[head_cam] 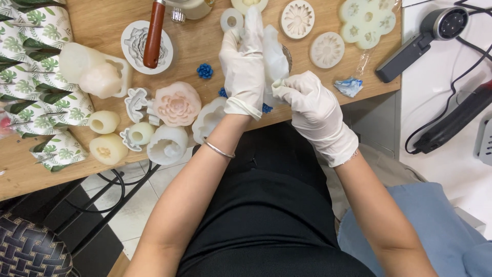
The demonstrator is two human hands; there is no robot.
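Observation:
Both my hands wear white gloves and meet over the near edge of a wooden table (102, 31). My left hand (245, 66) stands upright, fingers together, pressed against a floppy white silicone mould (275, 59). My right hand (312, 110) grips the lower edge of that same mould with closed fingers. Small blue flower pieces (205, 71) lie on the wood beside and under my hands. A thin bracelet circles my left wrist.
Flower-shaped white moulds (297, 18) and pale wax flowers (177, 104) crowd the table. A red-handled tool (154, 36) rests on a round mould. Leaf-print boxes (36, 77) fill the left. A heat gun (425, 36) and a black cabled tool (451, 120) lie on the right surface.

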